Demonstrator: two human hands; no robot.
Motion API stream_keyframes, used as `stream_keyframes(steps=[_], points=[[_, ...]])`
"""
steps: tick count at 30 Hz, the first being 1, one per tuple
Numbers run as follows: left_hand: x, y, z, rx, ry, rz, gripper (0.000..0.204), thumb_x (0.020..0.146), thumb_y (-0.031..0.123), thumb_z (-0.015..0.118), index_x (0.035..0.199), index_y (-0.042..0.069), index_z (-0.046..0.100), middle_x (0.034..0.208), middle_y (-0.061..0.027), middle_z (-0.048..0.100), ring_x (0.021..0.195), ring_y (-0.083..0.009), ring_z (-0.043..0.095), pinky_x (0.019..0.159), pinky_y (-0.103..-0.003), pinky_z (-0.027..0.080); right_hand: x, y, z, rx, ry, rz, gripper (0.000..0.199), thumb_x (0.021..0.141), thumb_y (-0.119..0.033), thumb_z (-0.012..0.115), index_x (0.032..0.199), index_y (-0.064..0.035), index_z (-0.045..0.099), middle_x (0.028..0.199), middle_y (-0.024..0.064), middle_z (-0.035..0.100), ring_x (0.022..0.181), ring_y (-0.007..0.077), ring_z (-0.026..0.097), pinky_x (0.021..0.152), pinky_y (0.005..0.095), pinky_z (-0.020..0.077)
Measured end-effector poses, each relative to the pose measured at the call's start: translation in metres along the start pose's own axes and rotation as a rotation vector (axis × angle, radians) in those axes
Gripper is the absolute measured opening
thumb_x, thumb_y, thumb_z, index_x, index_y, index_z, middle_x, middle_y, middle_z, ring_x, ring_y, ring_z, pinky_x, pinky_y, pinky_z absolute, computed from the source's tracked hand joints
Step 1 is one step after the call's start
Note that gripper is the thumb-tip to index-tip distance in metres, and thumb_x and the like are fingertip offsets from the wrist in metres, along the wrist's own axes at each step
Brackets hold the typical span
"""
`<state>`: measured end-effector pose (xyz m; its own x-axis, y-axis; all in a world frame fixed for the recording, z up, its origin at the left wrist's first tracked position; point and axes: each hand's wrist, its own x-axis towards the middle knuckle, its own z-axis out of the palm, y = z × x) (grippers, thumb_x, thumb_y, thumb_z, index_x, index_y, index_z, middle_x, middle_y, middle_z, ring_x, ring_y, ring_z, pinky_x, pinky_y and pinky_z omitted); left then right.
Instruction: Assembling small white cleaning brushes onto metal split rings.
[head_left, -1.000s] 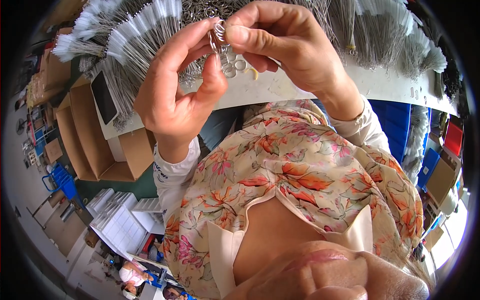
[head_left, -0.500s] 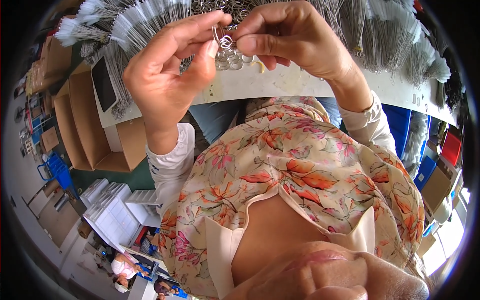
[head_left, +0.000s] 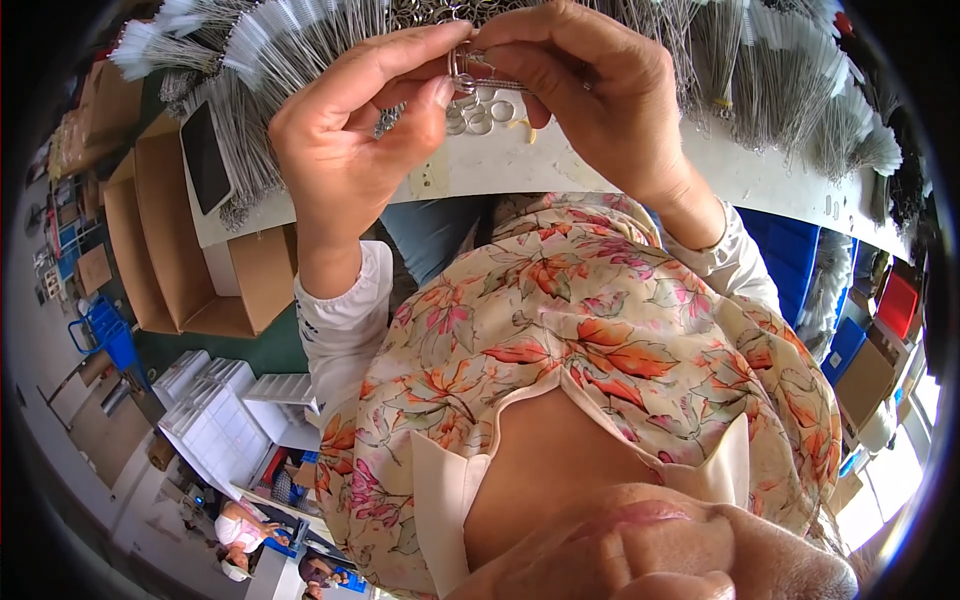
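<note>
Metal split ring (head_left: 463, 68) at 12 o'clock | pinched between left hand (head_left: 345, 160) and right hand (head_left: 590, 100) fingers | light, stiff, slippery, grip the rim | loose rings (head_left: 485, 108) on surface (head_left: 520, 165)

Both forearms rise from the middle of the frame toward its upper edge, sleeves ending at the wrists. The left hand (head_left: 345, 150) sits upper left of centre, palm turned toward the camera, wrist bent slightly, its thumb and forefinger stretched rightward into a pinch. The right hand (head_left: 590, 95) sits upper right of centre — back of the hand facing the camera, fingers curled inward. The fingertips of both hands meet at the top centre — touching, closed together.
</note>
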<state>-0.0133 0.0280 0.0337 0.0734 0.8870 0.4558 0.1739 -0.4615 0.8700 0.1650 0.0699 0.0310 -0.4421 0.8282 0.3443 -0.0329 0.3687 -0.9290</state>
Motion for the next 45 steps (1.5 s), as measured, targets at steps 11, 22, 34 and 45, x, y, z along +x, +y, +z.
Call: stream_keyframes(steps=[11, 22, 34, 45], points=[[-0.019, -0.017, -0.014, -0.120, -0.103, -0.292, 0.023, 0.082, -0.003, 0.059, 0.105, -0.003, 0.063, 0.093, -0.0070, 0.066, 0.080, -0.0087, 0.061, 0.073, -0.020, 0.051, -0.021, 0.019, 0.011, -0.411, -0.086, -0.212, 0.031, 0.070, 0.004, 0.065, 0.096, -0.0111, 0.067, 0.072, 0.0068, 0.056, 0.060, 0.0226, 0.059, 0.051, 0.0297, 0.0487], [-0.030, -0.095, -0.165, 1.233, 0.027, -1.066, 0.037, 0.079, 0.040, 0.059, 0.082, 0.005, 0.068, 0.072, -0.0134, 0.066, 0.065, -0.0253, 0.066, 0.066, -0.037, 0.050, -0.077, 0.116, 0.028, -0.728, -0.331, -0.514, 0.029, 0.067, -0.009, 0.058, 0.096, -0.0068, 0.061, 0.085, 0.0048, 0.056, 0.081, 0.0214, 0.058, 0.066, 0.0297, 0.0505], [-0.047, -0.122, -0.173, 0.973, 0.262, -1.053, 0.025, 0.077, 0.024, 0.059, 0.078, -0.001, 0.064, 0.066, -0.0090, 0.065, 0.067, -0.0161, 0.063, 0.063, -0.031, 0.048, -0.027, 0.104, -0.108, -1.007, 0.421, -0.204, 0.012, 0.078, -0.010, 0.068, 0.088, -0.0074, 0.065, 0.079, 0.0043, 0.063, 0.066, 0.0153, 0.061, 0.060, 0.0260, 0.0499], [-0.062, -0.066, -0.180, 0.047, 0.375, -0.754, 0.013, 0.092, 0.015, 0.050, 0.096, 0.002, 0.049, 0.084, -0.0117, 0.059, 0.072, -0.0193, 0.061, 0.066, -0.033, 0.055, -0.009, 0.088, -0.114, -0.955, 0.432, -0.074, 0.007, 0.078, -0.010, 0.063, 0.077, -0.0040, 0.059, 0.072, 0.0103, 0.056, 0.070, 0.0271, 0.056, 0.063, 0.0373, 0.0449]])
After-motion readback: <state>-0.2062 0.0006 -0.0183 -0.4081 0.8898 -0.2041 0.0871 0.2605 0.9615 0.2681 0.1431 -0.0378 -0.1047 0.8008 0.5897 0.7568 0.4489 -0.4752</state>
